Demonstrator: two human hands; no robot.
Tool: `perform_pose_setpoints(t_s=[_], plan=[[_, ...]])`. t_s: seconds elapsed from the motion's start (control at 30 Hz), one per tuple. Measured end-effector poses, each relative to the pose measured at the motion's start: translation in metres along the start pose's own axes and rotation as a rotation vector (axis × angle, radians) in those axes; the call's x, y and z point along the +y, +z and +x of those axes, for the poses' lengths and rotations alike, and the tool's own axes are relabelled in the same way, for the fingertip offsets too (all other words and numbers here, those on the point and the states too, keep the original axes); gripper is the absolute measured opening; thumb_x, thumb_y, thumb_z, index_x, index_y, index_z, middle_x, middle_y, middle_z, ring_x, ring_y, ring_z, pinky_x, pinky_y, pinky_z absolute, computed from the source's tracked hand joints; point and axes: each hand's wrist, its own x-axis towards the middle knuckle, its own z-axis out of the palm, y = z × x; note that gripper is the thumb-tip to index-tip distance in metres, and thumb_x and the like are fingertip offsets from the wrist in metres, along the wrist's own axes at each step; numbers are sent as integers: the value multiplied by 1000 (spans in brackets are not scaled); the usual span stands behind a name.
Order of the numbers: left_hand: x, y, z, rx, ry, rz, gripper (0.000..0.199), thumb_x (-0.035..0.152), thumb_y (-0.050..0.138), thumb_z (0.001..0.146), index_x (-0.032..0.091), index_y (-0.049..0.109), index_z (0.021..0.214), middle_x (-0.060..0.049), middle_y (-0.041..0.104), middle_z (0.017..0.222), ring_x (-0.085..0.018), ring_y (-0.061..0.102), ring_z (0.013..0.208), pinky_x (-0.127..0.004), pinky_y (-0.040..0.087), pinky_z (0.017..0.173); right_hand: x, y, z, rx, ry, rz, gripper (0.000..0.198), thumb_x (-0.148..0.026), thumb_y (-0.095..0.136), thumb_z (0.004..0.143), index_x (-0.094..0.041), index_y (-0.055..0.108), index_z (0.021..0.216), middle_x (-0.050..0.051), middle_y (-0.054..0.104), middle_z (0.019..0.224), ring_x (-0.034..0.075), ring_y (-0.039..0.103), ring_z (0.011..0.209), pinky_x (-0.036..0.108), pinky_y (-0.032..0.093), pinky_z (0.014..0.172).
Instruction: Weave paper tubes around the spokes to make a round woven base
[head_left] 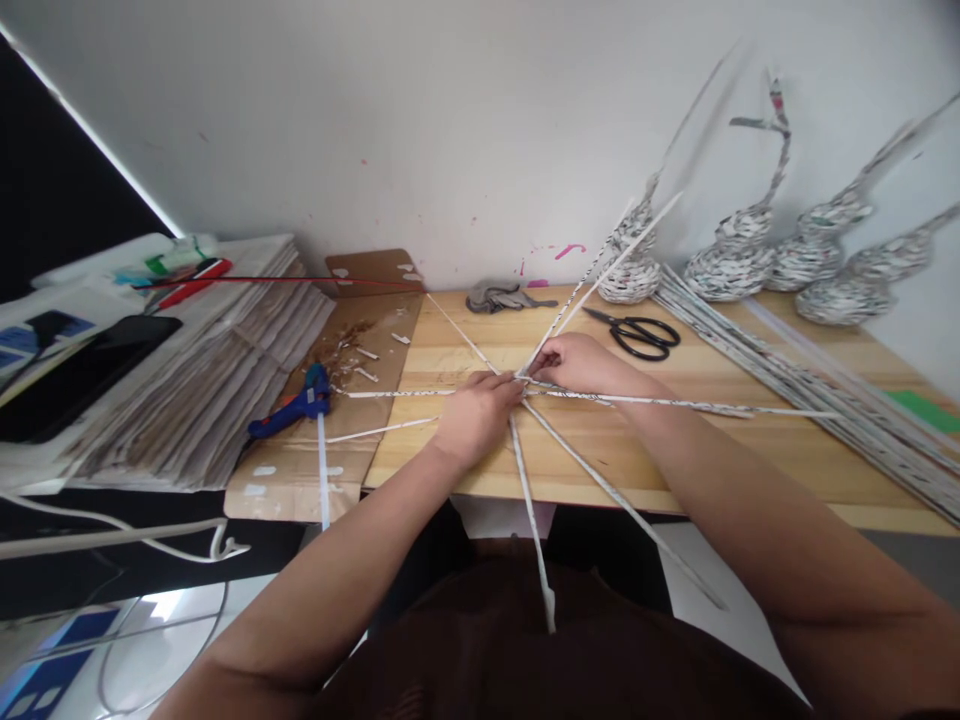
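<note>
Where paper sticks (528,490) cross, left hand (480,410) clamps them | apparently for steadiness | right hand (574,362) pinches one close by

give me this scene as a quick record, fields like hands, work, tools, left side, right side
left hand: laid over the crossing of the sticks
right hand: fingers curled in at the crossing; exact grip hidden
work: thin paper sticks fanning out in several directions
tools: black-handled scissors beyond the right hand; blue tool, apparently a glue gun, on the cardboard
left side: black phone on a paper stack
right side: four woven forms at the back, bundled paper rods
</note>
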Motion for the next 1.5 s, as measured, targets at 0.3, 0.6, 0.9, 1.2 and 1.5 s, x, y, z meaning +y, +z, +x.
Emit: perform_pose_setpoints(t_s=[0.3, 0.6, 0.9, 1.2, 1.5], plan=[[-1, 6, 3, 21, 117, 24, 21, 22, 51, 95, 15, 67, 106, -11, 67, 113, -23, 58, 108, -38, 49, 95, 3, -21, -14, -65, 4, -199, 21, -11, 63, 70, -23, 76, 82, -2, 76, 81, 15, 68, 75, 21, 43, 62], [-5, 8, 3, 32, 98, -75, 20, 23, 52, 94, 15, 69, 101, -12, 68, 112, -23, 63, 100, -37, 52, 90, 15, -18, -26, -7, -190, -120, 19, -20, 64, 77, -22, 74, 93, 1, 76, 91, 17, 67, 83, 23, 46, 73], [-9, 11, 3, 40, 55, -111, 19, 26, 55, 93, 19, 71, 100, -9, 69, 112, -21, 65, 102, -36, 51, 93, 15, -7, -11, -68, -145, -36, 16, -17, 66, 76, -17, 72, 90, 2, 73, 79, 15, 65, 73, 22, 44, 65], [-7, 8, 2, 56, 28, -155, 19, 25, 57, 92, 19, 72, 103, -9, 71, 112, -21, 66, 101, -35, 52, 94, 9, -13, -20, -122, -73, 143, 39, -43, 75, 70, -17, 69, 98, 3, 71, 86, 16, 63, 75, 26, 47, 68], [-8, 8, 2, 47, 34, -176, 18, 26, 56, 93, 19, 71, 100, -8, 72, 110, -21, 66, 102, -35, 51, 96, -8, 4, -53, 172, -197, -295, 21, -38, 67, 79, -18, 67, 73, 7, 69, 81, 22, 61, 83, 34, 44, 81]])
